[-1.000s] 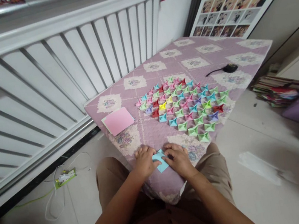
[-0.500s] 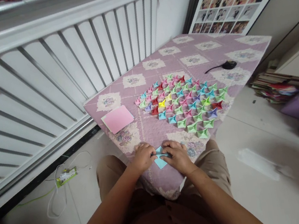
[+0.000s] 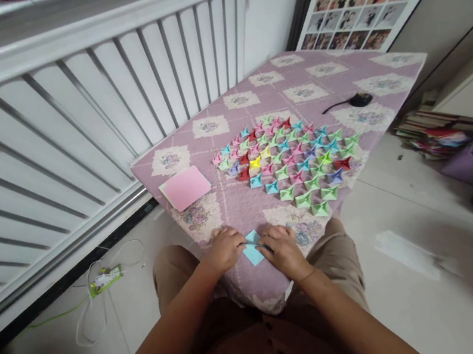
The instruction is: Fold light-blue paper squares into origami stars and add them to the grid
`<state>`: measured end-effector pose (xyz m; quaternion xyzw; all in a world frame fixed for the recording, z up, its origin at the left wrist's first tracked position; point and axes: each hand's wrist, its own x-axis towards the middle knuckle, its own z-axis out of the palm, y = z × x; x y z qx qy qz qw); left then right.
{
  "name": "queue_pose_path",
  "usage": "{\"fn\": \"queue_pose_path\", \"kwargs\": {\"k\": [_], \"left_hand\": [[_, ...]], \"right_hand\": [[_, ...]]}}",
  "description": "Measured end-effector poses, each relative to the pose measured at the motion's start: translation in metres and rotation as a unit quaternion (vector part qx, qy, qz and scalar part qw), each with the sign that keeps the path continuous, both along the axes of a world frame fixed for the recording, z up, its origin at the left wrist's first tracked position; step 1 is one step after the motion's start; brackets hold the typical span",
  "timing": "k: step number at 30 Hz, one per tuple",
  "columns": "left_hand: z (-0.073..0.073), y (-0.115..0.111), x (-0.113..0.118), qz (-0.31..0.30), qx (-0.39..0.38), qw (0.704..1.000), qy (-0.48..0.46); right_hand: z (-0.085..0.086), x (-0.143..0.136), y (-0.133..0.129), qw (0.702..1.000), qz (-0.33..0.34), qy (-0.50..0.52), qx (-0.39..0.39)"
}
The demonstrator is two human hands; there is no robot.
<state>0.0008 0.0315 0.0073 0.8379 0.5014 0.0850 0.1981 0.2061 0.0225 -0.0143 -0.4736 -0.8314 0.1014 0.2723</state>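
Observation:
A light-blue square of paper [image 3: 254, 252] lies at the near corner of the table, with a crease or raised fold across its middle. My left hand [image 3: 226, 247] is closed on its left corner, fingers curled. From the other side my right hand [image 3: 281, 245] pinches the right corner of the same paper. Beyond the hands, rows of folded paper pieces [image 3: 289, 161] in green, pink, blue, red and yellow stand on the cloth. A stack of paper with a pink sheet on top [image 3: 187, 189] rests to the left.
The patterned purple tablecloth [image 3: 240, 200] covers the table. A black object with a cable [image 3: 360, 99] sits at the back right. White radiator [image 3: 156, 75] runs along the left side. A power strip [image 3: 105, 279] lies on the floor at left.
The view has shifted slightly. Both hands remain at the blue paper's side corners, with my right-hand fingers moved slightly and a bit more of the paper's lower half showing.

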Motion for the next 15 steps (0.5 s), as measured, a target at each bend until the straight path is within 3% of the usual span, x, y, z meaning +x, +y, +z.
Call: {"fn": "queue_pose_path", "kwargs": {"k": [8, 15], "left_hand": [[-0.007, -0.010, -0.002, -0.013, 0.037, 0.997, 0.062], [-0.003, -0.017, -0.004, -0.035, 0.072, 0.992, 0.096]], "right_hand": [[-0.003, 0.007, -0.008, 0.997, 0.039, -0.055, 0.038], [-0.002, 0.008, -0.010, 0.993, 0.063, -0.097, 0.025]]}}
